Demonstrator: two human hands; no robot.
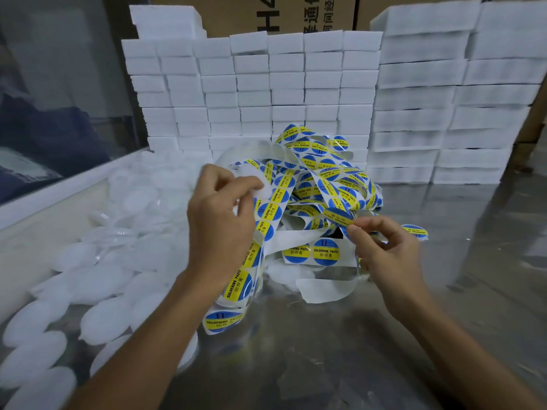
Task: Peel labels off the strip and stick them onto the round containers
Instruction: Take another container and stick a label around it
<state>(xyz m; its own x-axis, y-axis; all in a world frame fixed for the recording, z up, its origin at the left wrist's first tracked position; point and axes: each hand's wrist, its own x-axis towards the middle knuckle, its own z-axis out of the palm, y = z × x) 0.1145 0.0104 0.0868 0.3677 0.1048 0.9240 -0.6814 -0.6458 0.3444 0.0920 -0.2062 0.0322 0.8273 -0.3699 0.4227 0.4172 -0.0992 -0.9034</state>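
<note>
White boxes (296, 93) stacked like a wall at the back, a shiny metal surface (444, 291) in front, and a drift of white round containers (97, 279) spread along the left side. In the middle sits a tangled heap of strip (319, 179), blue and yellow labels all over it. A length of that strip runs down from the left hand (219, 220) toward the near edge, long axis pointing roughly at the person. Left hand is curled, fingers gripping the strip up high, and it seems to hold something white against it, possibly a container; I can't tell for sure. Right hand (381, 247) is just right of it, thumb and forefinger pinched on one label (340, 216), which looks lifted from its backing. The two hands are near each other, the label lying between them, so the sticking move looks like a short carry leftward. Containers lie nearest the left hand. One stray label (416, 231) rests on the surface beyond the right hand.
</note>
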